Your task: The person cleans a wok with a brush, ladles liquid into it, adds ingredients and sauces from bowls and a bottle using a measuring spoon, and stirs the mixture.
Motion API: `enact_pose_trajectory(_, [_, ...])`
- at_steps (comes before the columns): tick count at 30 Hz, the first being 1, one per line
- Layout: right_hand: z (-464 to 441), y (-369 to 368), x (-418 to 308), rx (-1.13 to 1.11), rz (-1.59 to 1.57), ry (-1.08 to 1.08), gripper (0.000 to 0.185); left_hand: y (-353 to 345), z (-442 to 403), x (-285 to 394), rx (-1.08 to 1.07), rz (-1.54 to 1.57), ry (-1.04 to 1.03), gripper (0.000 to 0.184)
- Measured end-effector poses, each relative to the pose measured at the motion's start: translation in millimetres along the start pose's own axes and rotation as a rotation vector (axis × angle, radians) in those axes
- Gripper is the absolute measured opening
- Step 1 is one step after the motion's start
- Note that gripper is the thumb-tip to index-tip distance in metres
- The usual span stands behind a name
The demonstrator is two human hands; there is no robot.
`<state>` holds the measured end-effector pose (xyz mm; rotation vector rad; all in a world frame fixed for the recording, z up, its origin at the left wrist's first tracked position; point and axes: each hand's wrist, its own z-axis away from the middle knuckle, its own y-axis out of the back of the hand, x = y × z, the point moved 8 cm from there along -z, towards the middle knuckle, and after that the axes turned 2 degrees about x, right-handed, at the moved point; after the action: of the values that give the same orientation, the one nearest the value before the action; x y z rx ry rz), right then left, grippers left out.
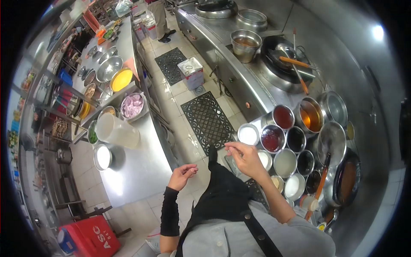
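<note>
My left hand (pixel 182 177), below a black arm sleeve, hangs in front of me over the tiled aisle. Its fingers are loosely bent and apart from the thumb, and it holds nothing I can see. My right hand (pixel 245 156) is raised beside the sauce pots, fingers curled and tips drawn close to the thumb. Nothing shows between them. Nearest to it are a bowl of white powder (pixel 248 134) and a pot of dark red sauce (pixel 273 138). To the left, a cloudy plastic jug (pixel 120 130) and a bowl of white contents (pixel 102 157) stand on the steel table (pixel 141 171).
Black mats (pixel 206 122) and a square tin (pixel 191 73) lie along the aisle. Woks (pixel 282 64) line the range at right. A ladle (pixel 324 175) rests in a steel bowl. A red cooler (pixel 92 237) stands lower left. Another person's legs (pixel 159 19) show far ahead.
</note>
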<state>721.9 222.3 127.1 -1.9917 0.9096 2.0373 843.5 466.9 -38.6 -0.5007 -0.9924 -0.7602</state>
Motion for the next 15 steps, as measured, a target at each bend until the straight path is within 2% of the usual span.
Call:
enact_pose_trajectory(3, [-75, -12, 0, -0.068, 0.056, 0.019, 0.021, 54, -59, -44, 0.082, 0.045, 0.136, 0.031])
enact_pose_trajectory(5, [-129, -16, -11, -0.097, -0.031, 0.102, 0.02, 91, -91, -67, 0.138, 0.054, 0.213, 0.031])
enact_pose_trajectory(7, [-191, -21, -20, -0.13, -0.02, 0.148, 0.021, 105, -107, -31, 0.189, 0.2, 0.216, 0.031])
enact_pose_trajectory(9, [-251, -31, -23, -0.166, 0.005, 0.22, 0.022, 112, -124, 20, 0.231, 0.219, 0.23, 0.032])
enact_pose_trajectory(13, [-343, -50, -39, -0.193, 0.055, 0.475, 0.022, 133, -173, 66, 0.277, 0.231, 0.259, 0.032])
enact_pose_trajectory(15, [-380, -54, -43, -0.241, 0.084, 0.439, 0.022, 139, -212, 95, 0.251, 0.211, 0.301, 0.034])
